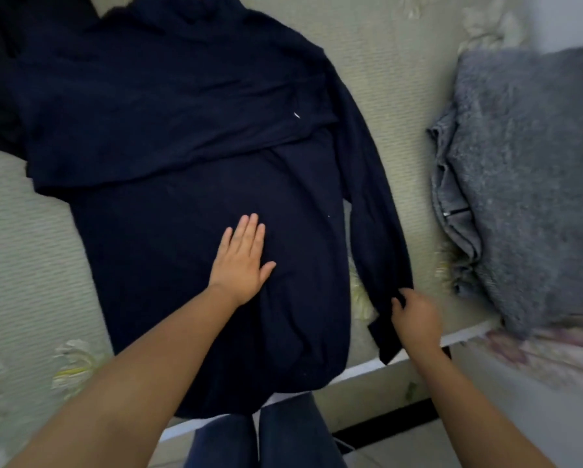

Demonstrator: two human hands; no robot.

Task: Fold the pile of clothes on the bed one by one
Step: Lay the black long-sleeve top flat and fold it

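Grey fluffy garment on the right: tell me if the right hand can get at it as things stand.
Probably yes. The right hand is pinching the cuff of the navy sweater, but only bare bed cover lies between it and the grey fluffy garment. It would have to drop the cuff first.

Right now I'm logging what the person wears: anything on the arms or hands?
Nothing. Both forearms are bare with no sleeves in view, and neither the left hand nor the right hand shows gloves, rings, a watch or a bracelet.
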